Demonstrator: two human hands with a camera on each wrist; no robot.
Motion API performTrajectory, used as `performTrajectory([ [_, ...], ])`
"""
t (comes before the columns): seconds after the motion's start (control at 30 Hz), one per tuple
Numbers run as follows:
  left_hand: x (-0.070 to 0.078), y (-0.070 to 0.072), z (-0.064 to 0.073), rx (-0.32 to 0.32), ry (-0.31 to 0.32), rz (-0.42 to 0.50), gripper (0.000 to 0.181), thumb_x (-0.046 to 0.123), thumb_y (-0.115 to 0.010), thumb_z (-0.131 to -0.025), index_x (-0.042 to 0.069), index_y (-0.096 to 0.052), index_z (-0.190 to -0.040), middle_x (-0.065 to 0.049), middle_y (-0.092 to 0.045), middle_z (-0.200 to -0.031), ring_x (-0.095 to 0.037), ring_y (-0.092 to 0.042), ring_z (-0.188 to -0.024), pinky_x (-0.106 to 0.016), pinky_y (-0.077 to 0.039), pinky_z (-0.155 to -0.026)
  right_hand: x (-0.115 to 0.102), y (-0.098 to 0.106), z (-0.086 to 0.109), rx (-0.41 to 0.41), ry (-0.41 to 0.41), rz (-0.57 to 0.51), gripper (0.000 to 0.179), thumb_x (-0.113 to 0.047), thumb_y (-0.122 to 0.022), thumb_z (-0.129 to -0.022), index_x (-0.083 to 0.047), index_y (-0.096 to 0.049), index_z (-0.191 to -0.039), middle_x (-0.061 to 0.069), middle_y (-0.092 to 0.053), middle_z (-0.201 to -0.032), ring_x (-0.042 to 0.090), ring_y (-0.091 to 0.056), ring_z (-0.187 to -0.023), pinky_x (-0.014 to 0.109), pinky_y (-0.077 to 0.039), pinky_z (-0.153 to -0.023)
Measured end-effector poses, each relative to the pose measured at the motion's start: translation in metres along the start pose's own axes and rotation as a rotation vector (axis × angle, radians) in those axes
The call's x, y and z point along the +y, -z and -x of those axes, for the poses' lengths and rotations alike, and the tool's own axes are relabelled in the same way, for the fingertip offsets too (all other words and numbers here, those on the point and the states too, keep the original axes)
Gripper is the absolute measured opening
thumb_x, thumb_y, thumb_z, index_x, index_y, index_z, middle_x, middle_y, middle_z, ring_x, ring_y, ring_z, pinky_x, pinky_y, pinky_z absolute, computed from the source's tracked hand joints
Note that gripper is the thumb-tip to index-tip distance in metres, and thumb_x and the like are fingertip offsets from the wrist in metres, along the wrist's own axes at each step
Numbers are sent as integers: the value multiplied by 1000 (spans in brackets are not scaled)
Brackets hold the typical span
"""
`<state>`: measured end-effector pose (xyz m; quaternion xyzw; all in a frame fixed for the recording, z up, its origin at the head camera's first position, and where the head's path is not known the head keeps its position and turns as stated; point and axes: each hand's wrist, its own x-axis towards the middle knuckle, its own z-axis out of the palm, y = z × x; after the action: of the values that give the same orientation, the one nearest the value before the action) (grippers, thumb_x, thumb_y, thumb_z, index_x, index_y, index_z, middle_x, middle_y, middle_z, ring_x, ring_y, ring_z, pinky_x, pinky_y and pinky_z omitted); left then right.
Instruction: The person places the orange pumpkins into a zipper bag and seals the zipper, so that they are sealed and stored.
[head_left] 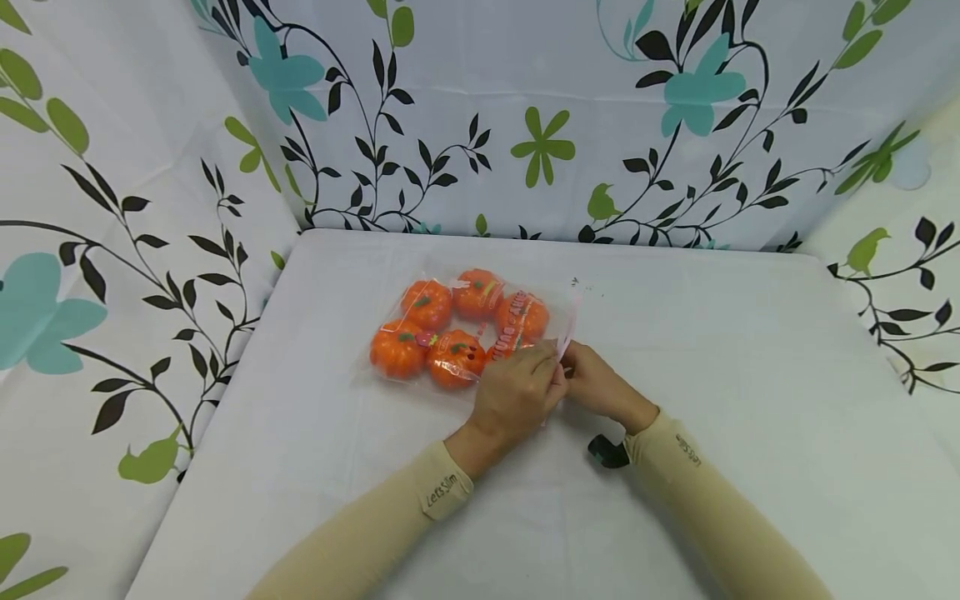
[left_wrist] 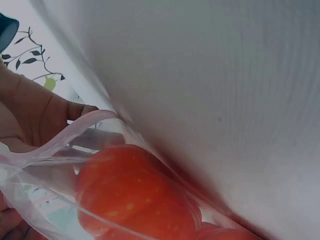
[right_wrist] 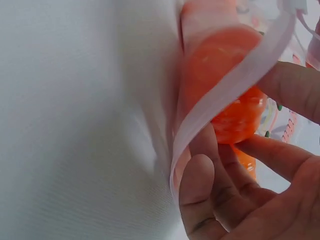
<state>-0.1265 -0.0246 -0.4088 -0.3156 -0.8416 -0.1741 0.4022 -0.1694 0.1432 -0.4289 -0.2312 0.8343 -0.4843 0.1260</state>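
Observation:
A clear zip bag (head_left: 495,296) with a pink closure strip (head_left: 573,321) at its right end lies on the white-covered table. Several small orange pumpkins (head_left: 453,358) with green stems are inside it. My left hand (head_left: 517,392) grips the bag's right end near the strip, its back toward the head camera. Facing it, my right hand (head_left: 600,383) holds the same end, its fingertips partly hidden behind the strip and left hand. In the left wrist view a pumpkin (left_wrist: 135,195) sits close behind the film. The strip (right_wrist: 235,80) bows across the right wrist view.
The white-covered table (head_left: 300,467) extends around the bag. A dark device (head_left: 607,451) shows beside the right sleeve's cuff. Behind the table hangs a curtain (head_left: 465,83) printed with leaves and flowers, with similar fabric at both sides.

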Motion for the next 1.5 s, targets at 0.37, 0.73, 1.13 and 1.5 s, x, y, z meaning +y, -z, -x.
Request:
performTrajectory([
  [0.37, 4, -5, 3, -26, -12, -35, 7, 11, -73, -81, 5, -75, -80, -4, -74, -92, -16, -73, -86, -27, -60, -71, 8, -2, -5, 13, -1, -61, 53, 6, -63, -89, 12, -51, -139, 27, -63, -126, 29, -61, -108, 35, -53, -86],
  [0.73, 9, -7, -1, -102, 18, -49, 14, 15, -74, -84, 4, -78, -91, -4, -75, -98, -16, -73, -90, -27, -60, -69, 11, 12, 12, 42, -120, -68, 51, 2, -59, -90, 8, -53, -140, 26, -58, -135, 40, -65, -112, 42, -55, -89],
  [1.13, 12, -12, -4, -207, 55, -20, 17, 16, -73, -88, 2, -77, -97, -5, -75, -101, -17, -73, -91, -28, -60, -68, 15, 20, 23, 53, -94, -71, 29, -3, -56, -98, 4, -65, -125, 19, -66, -125, 25, -66, -102, 33, -53, -82],
  [1.5, 18, -10, -4, -372, 6, -136, 22, 28, -74, -89, 8, -79, -96, 0, -75, -97, -13, -72, -86, -28, -59, -65, 18, 25, 29, 19, -116, -73, 28, -13, -57, -102, 1, -69, -122, 12, -70, -117, 22, -64, -94, 35, -54, -82],
])
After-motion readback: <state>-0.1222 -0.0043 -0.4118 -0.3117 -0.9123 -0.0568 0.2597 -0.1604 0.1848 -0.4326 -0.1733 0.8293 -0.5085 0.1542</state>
